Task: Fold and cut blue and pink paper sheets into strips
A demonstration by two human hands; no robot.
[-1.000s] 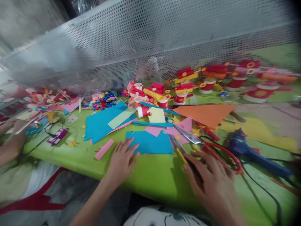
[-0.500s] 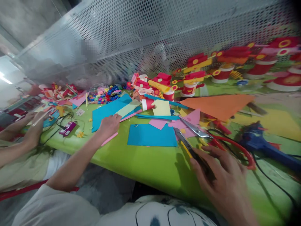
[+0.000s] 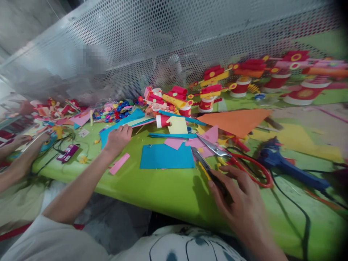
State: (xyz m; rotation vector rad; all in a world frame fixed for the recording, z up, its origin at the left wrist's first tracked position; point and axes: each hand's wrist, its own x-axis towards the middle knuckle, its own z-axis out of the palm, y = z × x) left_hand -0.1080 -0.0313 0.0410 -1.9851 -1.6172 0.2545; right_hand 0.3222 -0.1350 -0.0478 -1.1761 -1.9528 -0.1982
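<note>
My left hand (image 3: 118, 138) is closed at the near edge of a blue sheet (image 3: 105, 139), with a pale green strip (image 3: 140, 121) lying along it; the fingertips are partly hidden. Just below that hand a short pink strip (image 3: 119, 164) rests on the table. My right hand (image 3: 241, 199) grips a utility knife (image 3: 208, 167), its blade pointing away and to the left. Beside the knife lie red-handled scissors (image 3: 217, 149), their blades slightly apart. A blue rectangle (image 3: 167, 156) is flat between my two hands.
A blue glue gun (image 3: 290, 163) with a cord lies right. Behind are a tipped red-and-white cup (image 3: 162, 121), an orange sheet (image 3: 236, 121) and several cup figures (image 3: 209, 103). A purple box (image 3: 67, 153) with wires sits left, near another person's arms (image 3: 29, 159). Perforated metal panel (image 3: 152, 47) stands behind.
My left hand has moved slightly away across the table with the blue sheet, leaving the short pink strip uncovered. The view has shifted right; my right hand still holds the utility knife.
</note>
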